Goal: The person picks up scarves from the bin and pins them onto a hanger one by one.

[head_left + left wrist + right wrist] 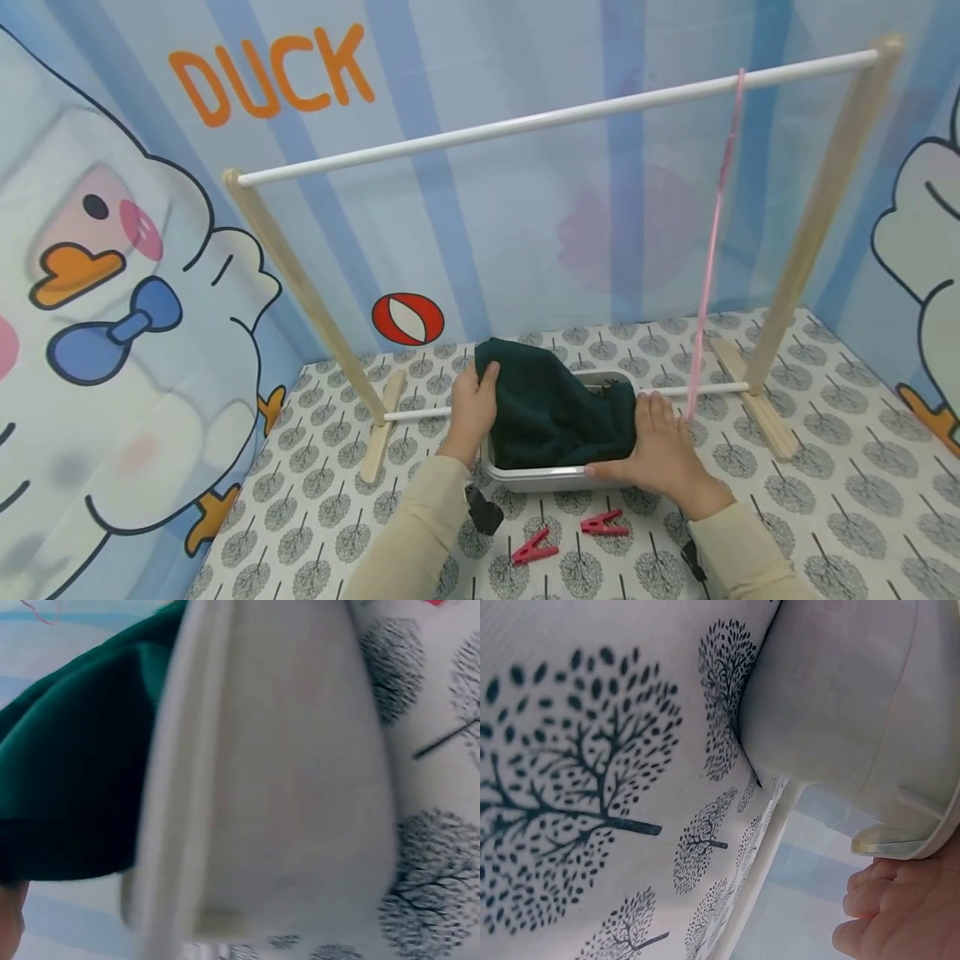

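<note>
Dark green cloth (551, 408) fills a white rectangular basin (536, 481). My left hand (471, 408) pinches the cloth's upper left edge, thumb on top, lifting that part above the rim. In the left wrist view the cloth (71, 765) bulges beside the basin's pale wall (292, 772), and only a sliver of the hand (9, 922) shows. At the basin's right end, my right hand (663, 450) holds the corner, thumb along the front rim and fingers over the side. The right wrist view shows those fingers (900, 907) bent at the basin's rim.
Two red clothespins (534, 547) (604, 523) lie in front of the basin on the tree-patterned tabletop (300, 533). Behind stands a wooden rack with a white top bar (555, 118) and a low crossbar (420, 413). A pink strap (712, 242) hangs from the bar's right part.
</note>
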`<state>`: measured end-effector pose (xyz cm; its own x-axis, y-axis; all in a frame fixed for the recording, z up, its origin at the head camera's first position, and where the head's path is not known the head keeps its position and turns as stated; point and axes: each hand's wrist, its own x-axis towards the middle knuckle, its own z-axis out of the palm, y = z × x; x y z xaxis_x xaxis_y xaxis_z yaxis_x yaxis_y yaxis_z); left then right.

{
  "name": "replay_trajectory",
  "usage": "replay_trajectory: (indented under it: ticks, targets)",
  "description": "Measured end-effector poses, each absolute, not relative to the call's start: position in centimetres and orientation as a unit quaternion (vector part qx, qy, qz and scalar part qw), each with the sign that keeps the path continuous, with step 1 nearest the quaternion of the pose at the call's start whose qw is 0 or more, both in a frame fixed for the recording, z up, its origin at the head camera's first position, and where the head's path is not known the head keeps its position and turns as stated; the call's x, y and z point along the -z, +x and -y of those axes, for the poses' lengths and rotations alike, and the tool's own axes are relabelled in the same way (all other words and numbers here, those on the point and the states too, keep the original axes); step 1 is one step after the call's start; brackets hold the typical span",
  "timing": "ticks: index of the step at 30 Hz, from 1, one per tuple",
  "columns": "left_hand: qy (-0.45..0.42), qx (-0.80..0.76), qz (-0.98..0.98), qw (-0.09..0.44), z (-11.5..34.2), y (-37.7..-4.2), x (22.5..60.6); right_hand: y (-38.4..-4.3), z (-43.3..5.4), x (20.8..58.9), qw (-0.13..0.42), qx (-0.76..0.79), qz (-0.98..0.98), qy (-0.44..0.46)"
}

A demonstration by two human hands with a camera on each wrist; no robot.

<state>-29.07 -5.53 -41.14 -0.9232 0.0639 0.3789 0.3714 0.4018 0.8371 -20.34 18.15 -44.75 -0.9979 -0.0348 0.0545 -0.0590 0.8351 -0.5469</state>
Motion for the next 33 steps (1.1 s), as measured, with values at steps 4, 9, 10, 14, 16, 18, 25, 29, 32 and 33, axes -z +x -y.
replay_trajectory:
  ticks: [4, 9, 10, 14, 16, 18, 25, 29, 32, 33]
  targets:
    - [-0.145, 0.551, 0.803, 0.173, 5.7, -29.2, 40.1, -20.4, -18.2, 44.9, 0.023, -0.283, 0.958, 0.024]
    - [-0.149, 0.579, 0.779, 0.189, 5.9, -29.1, 38.6, -20.4, -18.2, 44.9, 0.024, -0.281, 0.959, 0.021]
    - [-0.147, 0.581, 0.777, 0.191, 6.0, -29.0, 38.3, -20.4, -18.2, 44.8, 0.023, -0.282, 0.959, 0.020]
    - [-0.133, 0.590, 0.773, 0.189, 6.1, -28.9, 37.3, -20.3, -18.1, 44.7, 0.021, -0.286, 0.958, 0.020]
    - [-0.122, 0.597, 0.771, 0.185, 6.1, -28.7, 36.7, -20.3, -18.1, 44.7, 0.020, -0.289, 0.957, 0.020]
    - [-0.112, 0.604, 0.767, 0.183, 6.1, -28.7, 36.2, -20.3, -18.1, 44.7, 0.019, -0.292, 0.956, 0.019]
    - [-0.078, 0.645, 0.737, 0.186, 6.4, -29.0, 35.0, -20.3, -18.1, 44.6, 0.020, -0.295, 0.955, 0.019]
    - [-0.069, 0.650, 0.732, 0.195, 6.5, -29.0, 34.1, -20.2, -18.0, 44.4, 0.018, -0.298, 0.954, 0.020]
    - [-0.072, 0.646, 0.732, 0.202, 6.3, -29.1, 33.3, -20.2, -18.0, 44.5, 0.021, -0.297, 0.954, 0.020]
    - [-0.073, 0.645, 0.733, 0.204, 6.3, -29.1, 33.1, -20.2, -18.0, 44.5, 0.023, -0.296, 0.955, 0.020]
